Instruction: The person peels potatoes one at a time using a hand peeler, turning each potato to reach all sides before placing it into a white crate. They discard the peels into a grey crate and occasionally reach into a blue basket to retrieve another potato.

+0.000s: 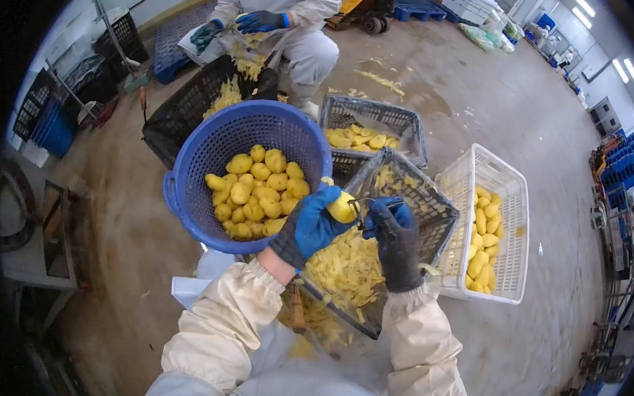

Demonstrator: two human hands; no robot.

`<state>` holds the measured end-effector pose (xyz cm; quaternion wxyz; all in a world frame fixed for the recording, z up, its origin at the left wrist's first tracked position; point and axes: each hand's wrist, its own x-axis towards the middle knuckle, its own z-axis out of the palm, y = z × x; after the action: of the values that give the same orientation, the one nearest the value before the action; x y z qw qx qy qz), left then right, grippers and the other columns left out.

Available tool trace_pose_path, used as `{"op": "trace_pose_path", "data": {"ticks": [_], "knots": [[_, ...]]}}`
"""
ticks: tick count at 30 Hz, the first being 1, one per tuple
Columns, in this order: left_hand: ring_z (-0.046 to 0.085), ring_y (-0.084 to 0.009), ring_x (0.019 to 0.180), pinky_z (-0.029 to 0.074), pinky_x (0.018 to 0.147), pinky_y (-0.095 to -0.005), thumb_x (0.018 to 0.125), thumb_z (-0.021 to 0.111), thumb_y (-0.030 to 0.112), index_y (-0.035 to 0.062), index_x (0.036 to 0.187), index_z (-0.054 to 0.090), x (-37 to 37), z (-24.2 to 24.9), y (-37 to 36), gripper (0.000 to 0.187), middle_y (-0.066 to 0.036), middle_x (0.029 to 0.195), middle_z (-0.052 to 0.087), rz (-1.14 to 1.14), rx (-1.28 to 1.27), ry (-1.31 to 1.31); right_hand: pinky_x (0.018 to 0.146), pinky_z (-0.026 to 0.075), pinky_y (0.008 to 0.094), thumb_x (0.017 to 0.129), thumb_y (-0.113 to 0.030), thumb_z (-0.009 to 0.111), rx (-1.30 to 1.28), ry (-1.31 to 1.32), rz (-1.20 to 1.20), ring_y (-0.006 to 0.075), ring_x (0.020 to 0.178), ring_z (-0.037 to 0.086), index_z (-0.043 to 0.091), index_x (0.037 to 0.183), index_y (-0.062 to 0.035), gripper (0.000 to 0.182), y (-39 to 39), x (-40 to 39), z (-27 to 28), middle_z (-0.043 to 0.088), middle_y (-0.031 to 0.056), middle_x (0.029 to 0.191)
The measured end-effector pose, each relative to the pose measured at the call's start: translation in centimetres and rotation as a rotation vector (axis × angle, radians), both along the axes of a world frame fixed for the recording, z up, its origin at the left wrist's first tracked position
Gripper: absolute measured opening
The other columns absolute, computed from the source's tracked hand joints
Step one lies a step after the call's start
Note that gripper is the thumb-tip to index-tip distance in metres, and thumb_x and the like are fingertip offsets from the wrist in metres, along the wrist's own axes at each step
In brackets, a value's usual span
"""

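Note:
My left hand [314, 225], in a blue and dark glove, is closed around a yellow potato [343, 208]. Against the potato's right side sits the blade of a peeler [360, 203], whose handle is gripped by my right hand [394, 234] in a similar glove. Below both hands stands a black crate [434, 222] holding a heap of peelings [345, 267]. To the left, a blue perforated basket [195, 192] contains many unpeeled-looking potatoes [256, 188]. On the right, a white crate [516, 230] holds smooth yellow potatoes [484, 239].
Across from me a co-worker [283, 24] in pale clothing and gloves sits over another black crate [174, 112] with peelings. A further black crate [414, 131] with yellow pieces stands behind mine. Scraps lie on the wet floor [438, 82]; a yellow pallet truck [363, 7] is at the back.

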<state>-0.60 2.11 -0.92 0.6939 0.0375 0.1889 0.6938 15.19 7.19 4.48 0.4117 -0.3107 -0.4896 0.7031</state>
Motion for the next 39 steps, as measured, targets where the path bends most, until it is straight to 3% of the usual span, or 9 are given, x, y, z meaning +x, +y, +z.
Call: {"op": "trace_pose_path", "data": {"ticks": [2, 12, 19, 21, 26, 30, 32, 35, 39], "knots": [[0.064, -0.0267, 0.092, 0.056, 0.080, -0.0386, 0.094, 0.052, 0.019, 0.0055, 0.110, 0.052, 0.0, -0.1, -0.1, 0.021, -0.014, 0.103, 0.062, 0.031, 0.007, -0.148, 0.055, 0.045, 0.0222, 0.090, -0.015, 0.061, 0.018, -0.008, 0.011, 0.0115, 0.062, 0.058, 0.059, 0.094, 0.0000, 0.015, -0.2, -0.5, -0.6, 0.063, 0.0066, 0.077], [0.061, -0.0274, 0.096, 0.052, 0.084, -0.0437, 0.094, 0.051, 0.022, 0.0098, 0.109, 0.054, 1.2, 0.8, 0.1, 0.020, -0.012, 0.105, 0.062, 0.021, 0.114, -0.214, 0.054, 0.045, 0.0222, 0.088, -0.010, 0.063, 0.220, -0.154, -0.110, 0.0103, 0.060, 0.057, 0.061, 0.091, 0.0010, 0.012, -1.4, -1.9, -0.6, 0.064, 0.0062, 0.075], [0.061, -0.0294, 0.098, 0.052, 0.086, -0.0427, 0.094, 0.051, 0.019, 0.0078, 0.108, 0.054, 1.3, 0.1, 0.4, 0.019, -0.013, 0.106, 0.061, 0.117, 0.038, -0.217, 0.055, 0.043, 0.0210, 0.090, -0.014, 0.060, 0.036, -0.074, -0.172, 0.0101, 0.061, 0.056, 0.061, 0.092, -0.0006, 0.014, 1.5, -0.5, -1.7, 0.060, 0.0045, 0.071], [0.061, -0.0296, 0.098, 0.052, 0.086, -0.0430, 0.094, 0.051, 0.018, 0.0069, 0.108, 0.054, 1.1, 0.1, 0.2, 0.019, -0.013, 0.106, 0.061, 0.120, 0.055, -0.279, 0.053, 0.045, 0.0224, 0.088, -0.015, 0.063, 0.084, -0.003, -0.398, 0.0102, 0.059, 0.057, 0.062, 0.091, -0.0010, 0.014, 3.6, 1.0, -1.8, 0.063, 0.0057, 0.073], [0.062, -0.0247, 0.095, 0.055, 0.080, -0.0400, 0.095, 0.050, 0.021, 0.0039, 0.111, 0.054, 1.1, -0.5, 0.9, 0.024, -0.011, 0.105, 0.061, 0.146, 0.100, 0.096, 0.052, 0.043, 0.0210, 0.086, -0.012, 0.064, 0.162, -0.066, -0.095, 0.0099, 0.059, 0.055, 0.061, 0.092, -0.0004, 0.013, -0.6, -1.6, -0.6, 0.060, 0.0046, 0.070], [0.062, -0.0218, 0.093, 0.054, 0.080, -0.0349, 0.095, 0.050, 0.022, 0.0023, 0.111, 0.053, 1.6, 1.6, -0.1, 0.025, -0.010, 0.102, 0.061, 0.224, 0.001, 0.209, 0.051, 0.044, 0.0213, 0.086, -0.012, 0.065, 0.164, -0.068, -0.311, 0.0095, 0.060, 0.057, 0.061, 0.090, -0.0004, 0.013, 3.2, 1.4, -0.1, 0.061, 0.0049, 0.071], [0.062, -0.0207, 0.092, 0.053, 0.081, -0.0326, 0.096, 0.050, 0.022, 0.0015, 0.111, 0.053, 1.4, 2.0, 0.1, 0.026, -0.010, 0.101, 0.061, 0.295, -0.035, 0.457, 0.051, 0.045, 0.0215, 0.086, -0.012, 0.065, 0.191, -0.077, -0.363, 0.0098, 0.060, 0.057, 0.061, 0.090, -0.0003, 0.013, 3.1, 1.5, -0.1, 0.061, 0.0052, 0.071], [0.058, -0.0178, 0.094, 0.053, 0.080, -0.0334, 0.095, 0.052, 0.026, 0.0015, 0.121, 0.050, 2.0, 2.5, 0.1, 0.035, -0.006, 0.103, 0.056, 0.349, 0.049, 0.740, 0.050, 0.043, 0.0217, 0.088, -0.017, 0.063, 0.093, -0.100, -0.102, 0.0102, 0.055, 0.055, 0.059, 0.088, -0.0036, 0.014, 0.4, -1.0, 0.3, 0.061, 0.0037, 0.069], [0.062, -0.0218, 0.093, 0.053, 0.082, -0.0349, 0.096, 0.050, 0.023, 0.0016, 0.111, 0.053, 1.3, 2.5, -0.2, 0.026, -0.012, 0.103, 0.061, 0.310, 0.000, 0.493, 0.052, 0.043, 0.0222, 0.088, -0.016, 0.062, 0.083, -0.114, -0.408, 0.0104, 0.056, 0.055, 0.060, 0.089, -0.0036, 0.012, 4.1, 2.1, -0.3, 0.060, 0.0039, 0.069]]}}
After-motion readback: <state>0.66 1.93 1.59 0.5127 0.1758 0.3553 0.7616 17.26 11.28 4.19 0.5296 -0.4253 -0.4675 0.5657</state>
